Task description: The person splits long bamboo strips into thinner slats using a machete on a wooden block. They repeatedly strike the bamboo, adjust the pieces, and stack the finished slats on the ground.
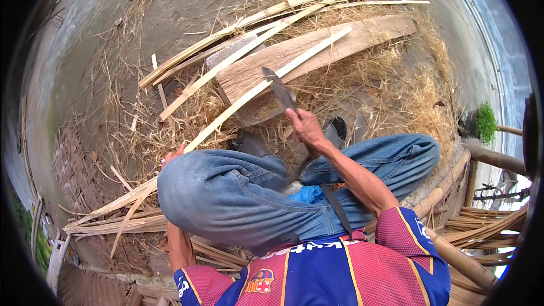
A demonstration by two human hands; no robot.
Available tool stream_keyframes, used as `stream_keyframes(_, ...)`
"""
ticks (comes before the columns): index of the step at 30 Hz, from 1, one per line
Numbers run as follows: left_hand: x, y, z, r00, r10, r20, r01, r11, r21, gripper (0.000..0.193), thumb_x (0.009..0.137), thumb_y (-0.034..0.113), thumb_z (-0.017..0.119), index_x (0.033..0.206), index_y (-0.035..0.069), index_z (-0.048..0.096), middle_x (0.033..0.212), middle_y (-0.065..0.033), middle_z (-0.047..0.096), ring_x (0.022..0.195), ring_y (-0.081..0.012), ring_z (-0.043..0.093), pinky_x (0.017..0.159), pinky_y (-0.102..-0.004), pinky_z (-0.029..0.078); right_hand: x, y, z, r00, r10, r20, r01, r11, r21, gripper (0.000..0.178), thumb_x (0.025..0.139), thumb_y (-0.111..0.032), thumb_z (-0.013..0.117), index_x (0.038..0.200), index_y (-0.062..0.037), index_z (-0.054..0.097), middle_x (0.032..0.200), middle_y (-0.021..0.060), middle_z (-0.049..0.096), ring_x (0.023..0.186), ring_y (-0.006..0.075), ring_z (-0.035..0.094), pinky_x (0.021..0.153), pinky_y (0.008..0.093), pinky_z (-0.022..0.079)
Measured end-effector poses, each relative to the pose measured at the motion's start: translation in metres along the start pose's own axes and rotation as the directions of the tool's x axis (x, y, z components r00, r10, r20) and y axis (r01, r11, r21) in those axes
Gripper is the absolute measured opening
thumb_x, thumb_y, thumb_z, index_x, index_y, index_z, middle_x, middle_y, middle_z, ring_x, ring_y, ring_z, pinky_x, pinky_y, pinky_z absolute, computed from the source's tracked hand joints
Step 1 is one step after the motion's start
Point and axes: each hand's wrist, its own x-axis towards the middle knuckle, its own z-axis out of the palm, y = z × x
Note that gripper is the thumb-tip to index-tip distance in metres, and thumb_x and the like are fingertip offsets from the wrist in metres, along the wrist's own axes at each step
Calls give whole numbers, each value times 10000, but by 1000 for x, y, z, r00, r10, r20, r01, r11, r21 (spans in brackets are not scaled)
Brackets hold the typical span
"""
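Note:
My right hand (307, 128) is closed round the handle of a broad-bladed knife (280, 92). The dark blade lies across a long pale bamboo strip (245, 97), its tip pointing up and left. That strip slants over a thick wooden plank (317, 52) and runs down to my left knee. My left hand (171, 156) holds the strip beside the knee, which hides most of the hand; only some fingers show. The plank's near end rests over a grey block (258, 114).
Several bamboo strips (272, 12) lie beyond the plank, and a bundle of split strips (124, 224) sits at lower left. Curly shavings (391, 90) litter the ground. Bamboo poles (453, 255) and a potted green plant (485, 123) stand at right. A woven mat (76, 164) lies left.

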Motion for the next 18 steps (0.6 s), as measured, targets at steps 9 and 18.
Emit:
stream_keyframes(9,12,9,18,972,155,-177,-153,988,25,530,859,342,789,1365,304,635,734,-55,470,657,-194,497,627,-393,425,-7,-17,18,999,52,-14,-50,993,106,516,1013,-470,566,783,-9,597,577,63,569,534,140,560,490,341,460)
stream_keyframes(18,31,30,40,963,185,-194,-186,982,12,547,858,399,787,1372,295,629,763,-55,477,687,-198,510,642,-375,433,-12,-24,20,955,266,-133,-216,928,303,522,1005,-508,565,875,-11,658,613,24,538,569,105,482,509,326,406)
